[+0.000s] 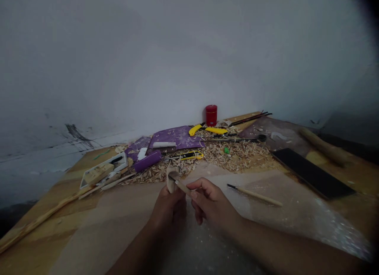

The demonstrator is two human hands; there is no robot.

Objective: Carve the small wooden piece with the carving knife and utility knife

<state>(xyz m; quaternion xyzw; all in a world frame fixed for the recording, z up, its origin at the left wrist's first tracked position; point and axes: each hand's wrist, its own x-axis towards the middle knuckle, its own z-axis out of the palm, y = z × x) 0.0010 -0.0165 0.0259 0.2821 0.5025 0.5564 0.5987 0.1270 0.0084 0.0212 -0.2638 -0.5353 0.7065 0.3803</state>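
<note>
A small pale piece of carved wood (171, 175) stands upright in my left hand (169, 208), whose fingers are wrapped round its lower part. My right hand (211, 202) pinches the light wooden handle of a carving chisel (183, 188). Its dark metal tip meets the upper face of the wood piece, though dim light hides the exact contact. Both hands are close together above a sheet of clear plastic. To their right, a second carving tool (256, 195) with a pale handle and dark tip lies on the sheet.
Wood shavings (237, 152) cover the back of the table, around a yellow utility knife (191, 155), purple sheet (173, 137) and yellow-handled tool (216, 130). A red canister (211, 115) stands by the wall. A white tray (103, 170) sits left, a black slab (314, 172) right.
</note>
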